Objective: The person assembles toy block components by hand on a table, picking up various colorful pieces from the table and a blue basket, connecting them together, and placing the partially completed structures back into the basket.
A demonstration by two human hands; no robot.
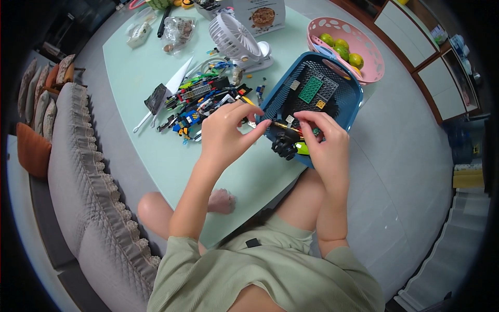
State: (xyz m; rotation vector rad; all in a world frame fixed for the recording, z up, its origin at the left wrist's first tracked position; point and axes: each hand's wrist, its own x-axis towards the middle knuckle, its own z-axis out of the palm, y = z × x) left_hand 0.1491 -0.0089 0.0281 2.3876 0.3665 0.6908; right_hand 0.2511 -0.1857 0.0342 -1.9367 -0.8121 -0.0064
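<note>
My left hand (226, 130) is raised at the left side of the blue basket (355, 106). Its thumb and index finger stand apart, with nothing visible between them. My right hand (330, 143) is over the near end of the basket, fingers bent and pinched on a small building-brick piece, mostly hidden behind them. Under and beside those fingers are black toy wheels (284, 147) and a lime-green brick part (302, 148); whether they join the pinched piece I cannot tell. Farther inside the basket lie a green studded plate (310, 89), a dark grey plate (327, 88) and a yellow piece (321, 104).
A heap of mixed building bricks (202, 96) spreads left of the basket on the pale table (140, 109). Behind it stand a white fan (234, 39) and a printed box (260, 18). A pink basket (371, 52) with green fruit (341, 52) sits at far right. A sofa (78, 177) is at left.
</note>
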